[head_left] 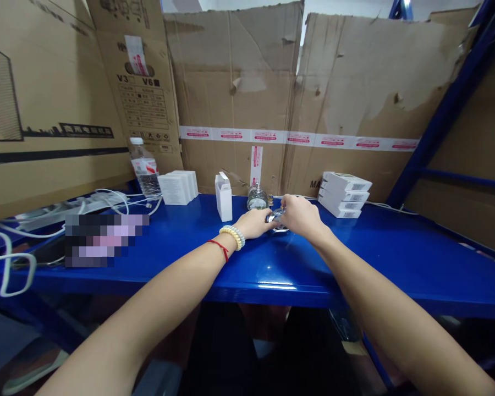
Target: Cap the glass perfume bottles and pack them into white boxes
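Near the middle of the blue table, my left hand (253, 223) has its fingers closed on the left side of a shiny silver-and-glass object (277, 217). My right hand (301, 214) is closed at the top right of that same object, its fingertips partly hidden behind the hand. Just behind my left hand stands a round glass jar (257, 199) with a pointed top. Small gold-coloured pieces (271, 201) show beside the jar. Left of the jar, a narrow white box (223, 198) stands upright with its top flap open.
White boxes (177, 188) stand at the back left beside a water bottle (145, 169). More white boxes (343, 195) are stacked at the back right. White cables and a power strip (74, 209) lie left on the blue table (379, 264). Cardboard (235, 99) walls the back.
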Tool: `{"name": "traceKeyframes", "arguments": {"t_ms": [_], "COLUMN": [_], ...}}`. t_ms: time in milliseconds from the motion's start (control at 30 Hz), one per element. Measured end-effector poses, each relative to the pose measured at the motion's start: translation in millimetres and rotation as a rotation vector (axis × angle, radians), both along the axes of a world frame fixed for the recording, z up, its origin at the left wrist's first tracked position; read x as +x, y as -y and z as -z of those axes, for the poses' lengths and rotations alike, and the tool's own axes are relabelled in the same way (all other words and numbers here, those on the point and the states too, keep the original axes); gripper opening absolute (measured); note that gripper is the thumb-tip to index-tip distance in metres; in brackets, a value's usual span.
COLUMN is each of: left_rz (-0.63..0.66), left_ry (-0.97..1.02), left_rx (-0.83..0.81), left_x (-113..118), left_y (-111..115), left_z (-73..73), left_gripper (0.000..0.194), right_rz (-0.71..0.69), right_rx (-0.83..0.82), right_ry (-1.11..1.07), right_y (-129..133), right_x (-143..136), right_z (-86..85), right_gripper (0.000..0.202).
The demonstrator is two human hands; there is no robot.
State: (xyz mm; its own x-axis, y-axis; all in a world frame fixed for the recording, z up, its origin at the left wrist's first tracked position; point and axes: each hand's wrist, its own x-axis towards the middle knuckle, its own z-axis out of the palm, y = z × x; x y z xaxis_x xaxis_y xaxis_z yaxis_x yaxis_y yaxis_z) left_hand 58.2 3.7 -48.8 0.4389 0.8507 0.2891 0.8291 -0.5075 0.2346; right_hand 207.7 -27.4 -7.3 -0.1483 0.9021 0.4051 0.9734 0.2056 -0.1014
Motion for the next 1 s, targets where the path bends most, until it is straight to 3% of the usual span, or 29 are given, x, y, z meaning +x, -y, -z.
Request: {"name": "traceKeyframes", "arguments": {"t_ms": [333,800,1000], "left_rz": [0.012,0.029,0.009], "left_ry": [-0.027,-0.022,0.117], "left_rx": [0.018,0.013,-0.029], "left_x": [0.1,-3.9,-13.6], "left_y": [3.4,5.0,4.5], "left_z": [-2.1,-3.8,-7.0], "left_gripper": [0.041,0.037,0.064], "right_rz": [-0.140,-0.327,-0.256], "right_rx": [-0.006,0.029,0.152], "right_ry": [-0.155,-0.286,-0.466], "right_y": [-13.2,-7.2,-16.5], "right_x": [8.5,22.8,32.1], "right_z": [1.6,-4.7,-4.4], "right_gripper": [0.026,0.031,0.031]}}
